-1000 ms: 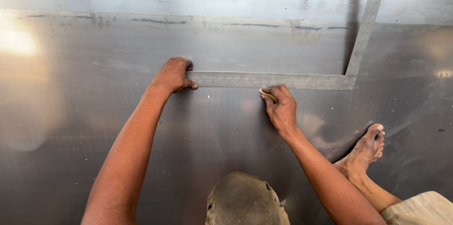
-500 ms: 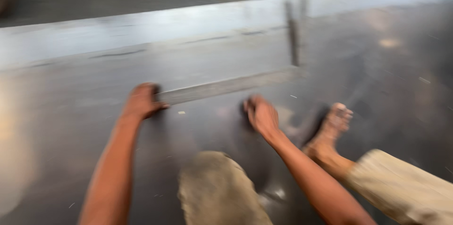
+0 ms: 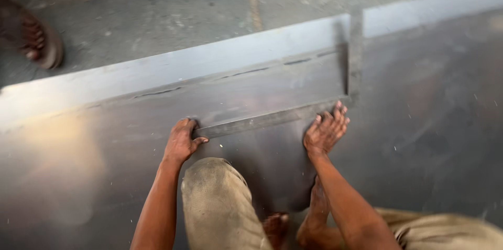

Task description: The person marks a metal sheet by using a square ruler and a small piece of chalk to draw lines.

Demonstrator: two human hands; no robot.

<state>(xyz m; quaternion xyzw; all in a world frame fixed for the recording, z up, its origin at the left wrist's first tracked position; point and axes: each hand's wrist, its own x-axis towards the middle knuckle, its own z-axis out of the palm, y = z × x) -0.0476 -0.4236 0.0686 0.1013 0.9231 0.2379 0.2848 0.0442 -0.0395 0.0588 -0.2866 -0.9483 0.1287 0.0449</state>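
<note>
- At the far left, a sandalled foot of another person point(image 3: 39, 40) is standing on the rough grey concrete floor point(image 3: 173, 14), well apart from the work.
- A large sheet of dull grey metal point(image 3: 78, 176) is lying flat on that floor; its far edge is running as a pale band from the left side up toward the top right, with bare concrete beyond it.
- The sheet is reaching to the left, right and near borders of the view, so wide bare metal is lying open on both sides of the hands.
- The left hand point(image 3: 181, 142) is pressing down on the sheet, fingers curled and thumb spread, at the left end of a long flat steel L-shaped square point(image 3: 251, 123); its fingertips are touching that end, not closing round it.
- The square's long blade is lying flat between the two hands, rising slightly to the right, and its short arm is turning away toward the sheet's far edge near the right hand.
- A bent knee in worn khaki cloth point(image 3: 217, 203) is resting just below the blade, between the forearms.
- The right hand point(image 3: 326, 130) is lying open and flat, fingers spread, its fingertips touching the blade close to the square's corner.
- Bare feet point(image 3: 317, 213) are planted on the sheet beneath the right forearm.
- Right of the square the metal is showing darker, with faint scratches and pale specks.
</note>
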